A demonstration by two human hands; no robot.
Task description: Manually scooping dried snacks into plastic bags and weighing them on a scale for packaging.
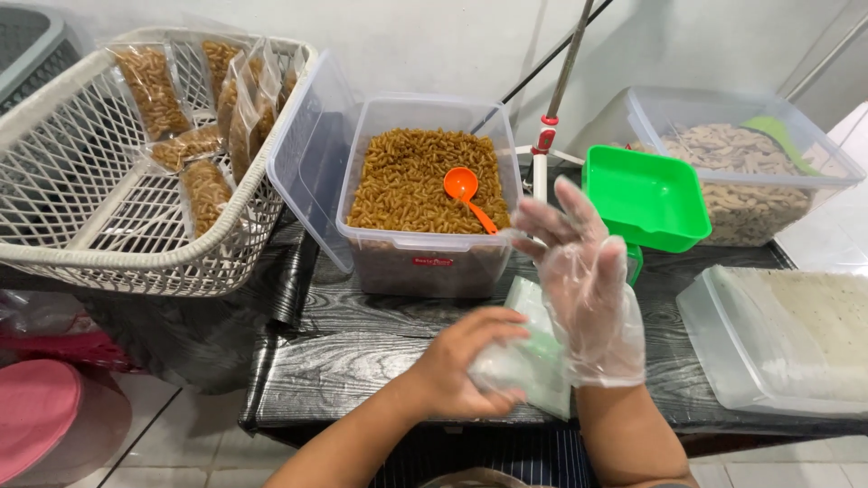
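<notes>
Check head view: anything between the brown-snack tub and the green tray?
Yes: a white pole with a red fitting stands in the gap between the clear tub and the green tray. The gloved right hand is raised just in front.

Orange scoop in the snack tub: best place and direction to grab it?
Grip the orange scoop by its handle end, which slants toward the tub's front right corner and lies on top of the snacks. Come from above at the front right; the gloved right hand is nearest. The bowl sits in the snacks.

Bright even daylight, soft shadows, slight wide-angle bowing at edges.
</notes>
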